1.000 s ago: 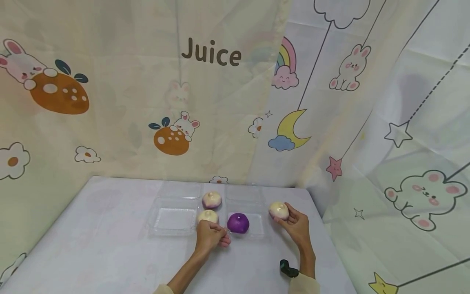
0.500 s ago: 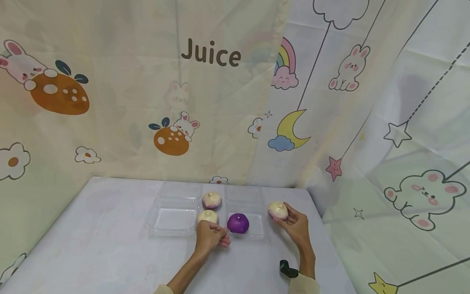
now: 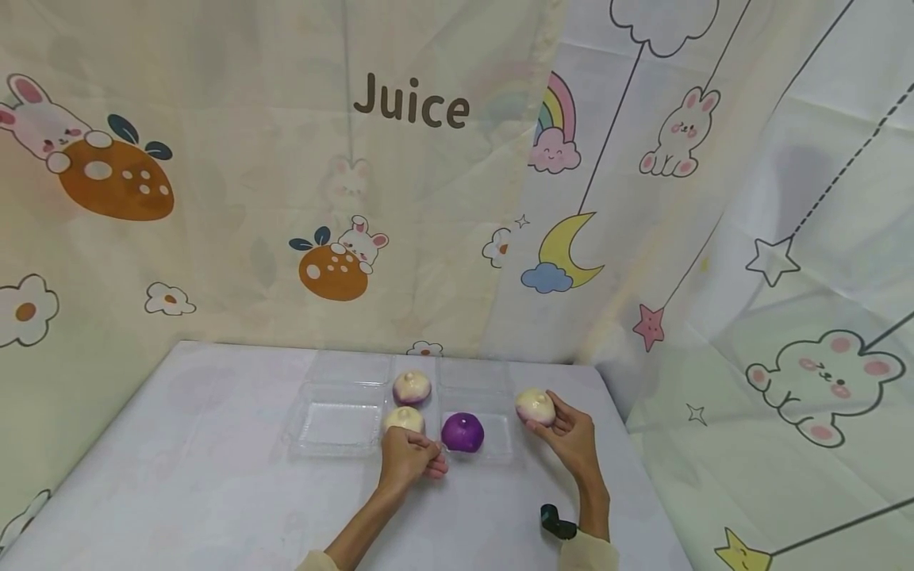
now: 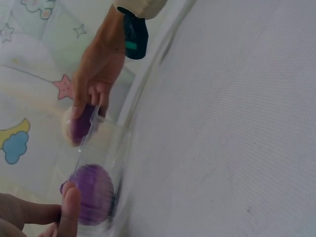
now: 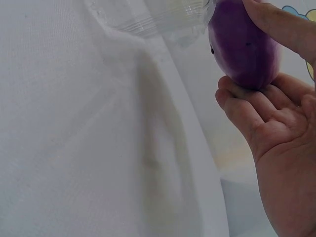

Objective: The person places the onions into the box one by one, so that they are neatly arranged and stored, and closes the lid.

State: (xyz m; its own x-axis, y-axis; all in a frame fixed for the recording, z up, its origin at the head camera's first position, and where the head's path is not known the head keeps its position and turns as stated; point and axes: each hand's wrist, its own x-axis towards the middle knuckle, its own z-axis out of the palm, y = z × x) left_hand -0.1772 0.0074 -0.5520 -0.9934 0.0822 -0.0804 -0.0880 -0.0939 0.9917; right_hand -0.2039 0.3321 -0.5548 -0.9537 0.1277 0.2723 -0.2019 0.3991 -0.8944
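My right hand point(image 3: 555, 427) holds a cream bun with a purple underside point(image 3: 535, 406) just above the table, at the right end of a clear plastic tray point(image 3: 500, 454). In the right wrist view, fingers and thumb wrap the bun point(image 5: 244, 49). An all-purple bun point(image 3: 462, 432) sits in that tray. My left hand point(image 3: 421, 464) is curled at the tray's front-left corner and seems to pinch its edge; its thumb point(image 4: 69, 207) lies beside the purple bun point(image 4: 91, 195). A cream bun point(image 3: 405, 419) lies just beyond that hand.
A second clear tray point(image 3: 336, 428) lies to the left, and a cream-and-purple bun point(image 3: 412, 387) sits behind, between the trays. The white table point(image 3: 214, 492) ends at printed curtains behind and on the right. A black device point(image 3: 557, 523) is on my right wrist.
My right hand has carried its bun slightly left, toward the tray holding the purple bun. The left hand has stayed put.
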